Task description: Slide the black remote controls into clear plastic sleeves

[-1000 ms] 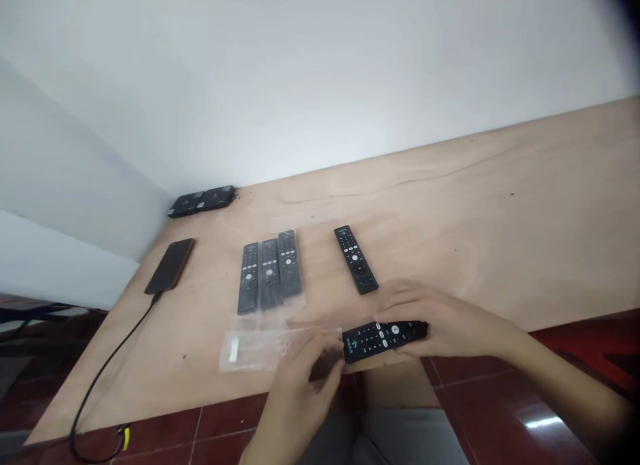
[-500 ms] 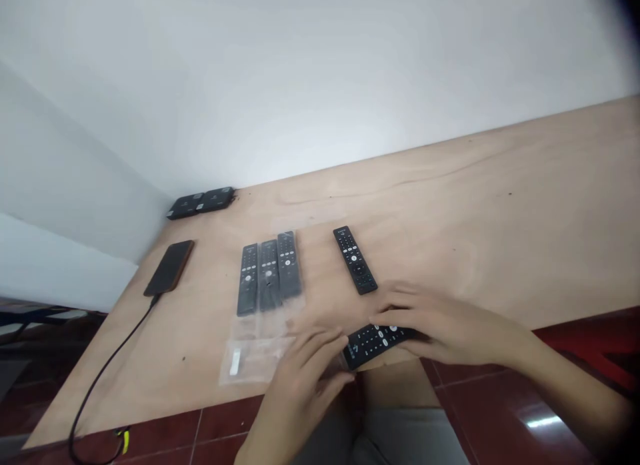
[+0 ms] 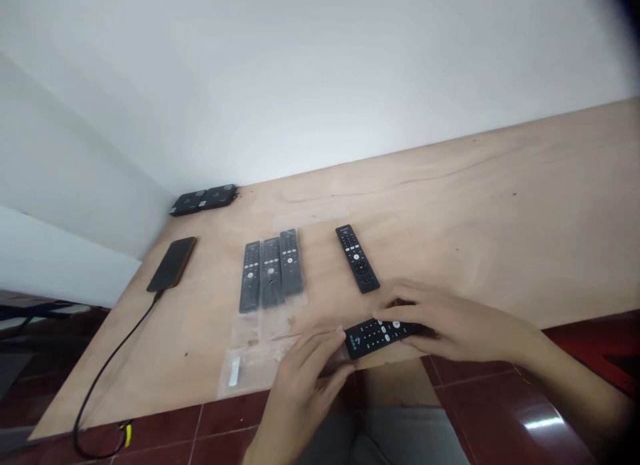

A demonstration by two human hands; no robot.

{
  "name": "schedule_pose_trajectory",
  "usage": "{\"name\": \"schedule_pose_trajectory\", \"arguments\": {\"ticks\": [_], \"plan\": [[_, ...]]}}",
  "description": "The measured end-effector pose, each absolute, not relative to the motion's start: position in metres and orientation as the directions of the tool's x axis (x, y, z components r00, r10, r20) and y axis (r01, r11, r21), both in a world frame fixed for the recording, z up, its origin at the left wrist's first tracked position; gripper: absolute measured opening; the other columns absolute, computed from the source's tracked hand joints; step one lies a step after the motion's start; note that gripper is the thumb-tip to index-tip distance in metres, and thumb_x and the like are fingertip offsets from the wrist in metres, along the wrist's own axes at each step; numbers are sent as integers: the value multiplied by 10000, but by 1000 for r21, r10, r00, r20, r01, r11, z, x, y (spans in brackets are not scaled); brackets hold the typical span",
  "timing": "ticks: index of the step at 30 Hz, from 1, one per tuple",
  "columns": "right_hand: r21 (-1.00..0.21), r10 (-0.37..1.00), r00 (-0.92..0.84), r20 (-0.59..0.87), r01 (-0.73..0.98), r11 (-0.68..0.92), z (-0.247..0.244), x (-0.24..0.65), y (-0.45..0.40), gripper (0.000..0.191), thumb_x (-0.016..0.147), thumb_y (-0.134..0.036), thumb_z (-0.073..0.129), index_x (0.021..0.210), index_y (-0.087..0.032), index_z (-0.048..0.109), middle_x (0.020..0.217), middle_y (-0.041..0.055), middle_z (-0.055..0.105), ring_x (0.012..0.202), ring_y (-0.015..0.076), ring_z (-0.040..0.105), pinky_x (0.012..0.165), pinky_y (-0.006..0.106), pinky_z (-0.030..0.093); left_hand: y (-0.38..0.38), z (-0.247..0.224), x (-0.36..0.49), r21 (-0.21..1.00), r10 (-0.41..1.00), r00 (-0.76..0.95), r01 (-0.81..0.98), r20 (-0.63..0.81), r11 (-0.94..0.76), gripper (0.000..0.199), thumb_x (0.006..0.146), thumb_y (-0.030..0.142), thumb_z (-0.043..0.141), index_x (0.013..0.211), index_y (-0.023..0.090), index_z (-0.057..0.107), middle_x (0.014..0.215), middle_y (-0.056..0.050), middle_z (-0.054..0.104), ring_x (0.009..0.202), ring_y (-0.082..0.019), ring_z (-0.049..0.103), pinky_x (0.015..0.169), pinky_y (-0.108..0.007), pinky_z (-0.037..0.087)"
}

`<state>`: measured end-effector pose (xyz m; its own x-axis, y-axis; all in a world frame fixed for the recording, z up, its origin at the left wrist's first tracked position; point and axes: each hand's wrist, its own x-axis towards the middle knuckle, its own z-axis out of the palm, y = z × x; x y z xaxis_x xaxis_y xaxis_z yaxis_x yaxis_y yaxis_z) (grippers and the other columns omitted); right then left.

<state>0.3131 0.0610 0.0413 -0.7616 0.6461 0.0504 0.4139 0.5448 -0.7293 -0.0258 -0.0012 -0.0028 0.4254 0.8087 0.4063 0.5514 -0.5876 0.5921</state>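
A black remote control [image 3: 373, 337] lies slanted near the table's front edge, its right end covered by my right hand [image 3: 430, 318], whose fingers are wrapped around it. My left hand [image 3: 307, 368] is closed at the remote's left end, thumb and fingers pinching what looks like the mouth of a clear plastic sleeve [image 3: 250, 371]. That sleeve spreads flat on the table to the left, partly hidden by my hand. Another bare remote control [image 3: 357, 258] lies just beyond my right hand. To the left, three remote controls [image 3: 271, 271] in clear plastic sleeves lie side by side.
A phone [image 3: 173, 265] with a black cable [image 3: 107, 365] lies at the left of the wooden table [image 3: 475, 211]; the cable hangs over the front edge. Two black boxes [image 3: 203, 199] sit in the back left corner against the white wall [image 3: 325, 85].
The view has shifted slightly. The remote's left end has tilted up a little, while both hands keep nearly the same places on it and the plastic.
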Motion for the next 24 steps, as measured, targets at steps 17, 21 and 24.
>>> {"name": "schedule_pose_trajectory", "arguments": {"ticks": [17, 21, 24], "plan": [[-738, 661, -749, 49, 419, 529, 37, 312, 59, 604, 1048, -205, 743, 1618, -387, 667, 1532, 77, 676, 1435, 332, 632, 1218, 512, 562, -1, -1, -21, 706, 879, 322, 524, 352, -476, 485, 986, 168, 867, 1438, 322, 779, 1388, -91, 834, 1261, -301, 833, 1066, -448, 723], [-742, 652, -755, 69, 398, 540, 37, 314, 59, 612, 1045, -229, 757, 1623, -409, 666, 1545, 73, 682, 1449, 341, 633, 1222, 534, 560, -1, -4, -23, 677, 849, 349, 513, 397, -528, 540, 996, 163, 869, 1497, 317, 744, 1355, -94, 853, 1260, -309, 828, 1062, -452, 721], [-731, 650, -757, 59, 411, 545, 36, 313, 59, 629, 1041, -222, 758, 1632, -407, 652, 1552, 75, 676, 1451, 340, 630, 1220, 529, 559, 0, -6, -21, 669, 836, 359, 502, 416, -548, 525, 1006, 153, 859, 1493, 312, 743, 1331, -91, 859, 1249, -301, 823, 1052, -442, 720]]}}
